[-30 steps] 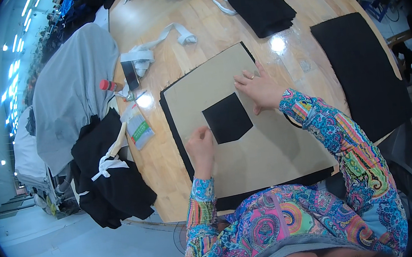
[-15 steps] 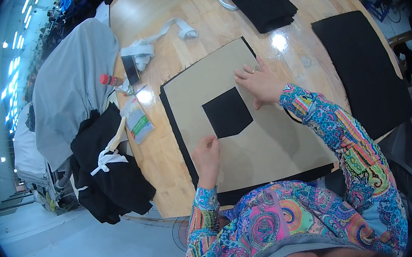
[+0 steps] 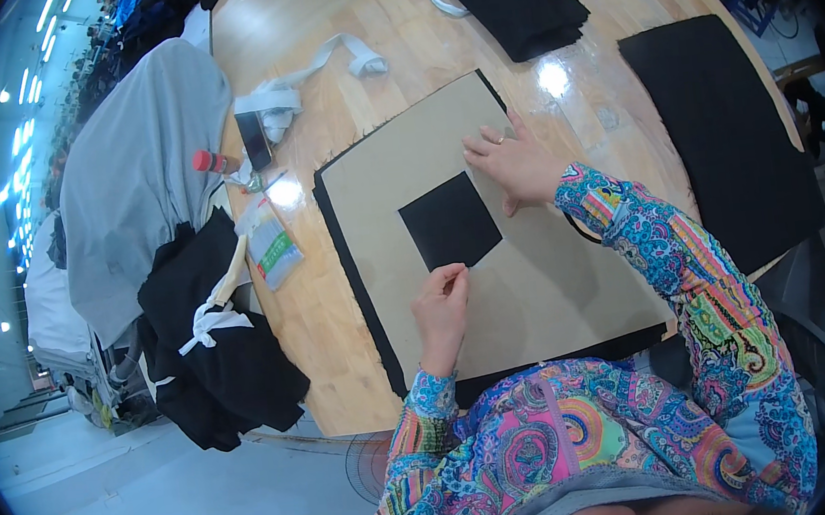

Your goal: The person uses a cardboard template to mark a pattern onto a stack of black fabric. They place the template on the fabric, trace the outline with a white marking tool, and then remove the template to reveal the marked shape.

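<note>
Pinched together in left hand [image 3: 442,317] beside black pentagon [image 3: 451,221] — cannot tell on what; spread flat in right hand [image 3: 519,168]; might skew tan sheet [image 3: 527,296] by pressing unevenly.

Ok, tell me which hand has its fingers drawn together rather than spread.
The left hand, its fingertips at the lower edge of the black five-sided shape; the right hand rests spread on the beige sheet.

Right hand [image 3: 516,168] spread on beige board [image 3: 501,334], left hand [image 3: 442,315] at black five-sided shape's [image 3: 451,221] lower edge, wooden counter [image 3: 336,371]
</note>
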Tool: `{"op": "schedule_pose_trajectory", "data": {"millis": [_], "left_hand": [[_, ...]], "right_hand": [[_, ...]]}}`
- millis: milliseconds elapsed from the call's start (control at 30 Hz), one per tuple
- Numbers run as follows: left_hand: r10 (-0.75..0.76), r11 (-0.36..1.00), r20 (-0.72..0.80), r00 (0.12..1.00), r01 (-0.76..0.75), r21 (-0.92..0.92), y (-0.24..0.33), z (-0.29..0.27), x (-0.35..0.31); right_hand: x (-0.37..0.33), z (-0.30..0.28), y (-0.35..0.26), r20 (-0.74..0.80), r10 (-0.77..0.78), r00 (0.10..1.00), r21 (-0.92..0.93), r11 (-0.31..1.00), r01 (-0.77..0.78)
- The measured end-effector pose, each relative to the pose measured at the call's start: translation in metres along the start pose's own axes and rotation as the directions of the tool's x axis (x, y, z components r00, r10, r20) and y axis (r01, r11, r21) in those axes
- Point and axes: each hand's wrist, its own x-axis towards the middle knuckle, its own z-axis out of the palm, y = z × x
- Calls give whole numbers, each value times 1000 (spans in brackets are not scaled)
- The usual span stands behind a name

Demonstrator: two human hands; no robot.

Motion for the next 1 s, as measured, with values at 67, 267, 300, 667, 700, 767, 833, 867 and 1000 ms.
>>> {"op": "schedule_pose_trajectory", "data": {"millis": [67, 267, 300, 667, 700, 767, 833, 867, 1000], "left_hand": [[-14, 1000, 2, 1000, 14, -7, 1, -1, -1], [-16, 1000, 9, 1000, 16, 1, 1, 0, 0], [-12, 1000, 15, 1000, 12, 10, 3, 1, 1], [-60, 988, -128, 990, 77, 134, -9, -32, 6], [-63, 984, -137, 989, 84, 157, -9, -34, 7], [-61, 984, -144, 988, 83, 155, -11, -36, 6], [-56, 986, -145, 988, 78, 147, -12, -37, 6], [-53, 987, -145, 988, 74, 140, -12, -36, 7], [-77, 996, -108, 991, 71, -57, -14, -29, 5]], "right_hand": [[0, -1, -1, 4, -6, 1000, 2, 1000, 6], [1, -1, -1, 14, -5, 1000, -6, 1000, 6], [0, -2, 0, 10, -2, 1000, -3, 1000, 2], [0, 1, 0, 13, -2, 1000, -7, 1000, 2], [0, 2, 1, 12, -1, 1000, -8, 1000, 1], [2, 3, 0, 11, -9, 1000, -7, 1000, 9], [2, 1, -1, 14, -10, 1000, -6, 1000, 10], [1, 1, 0, 16, -8, 1000, -7, 1000, 8], [1, 0, -2, 10, -8, 1000, -5, 1000, 8]]}}
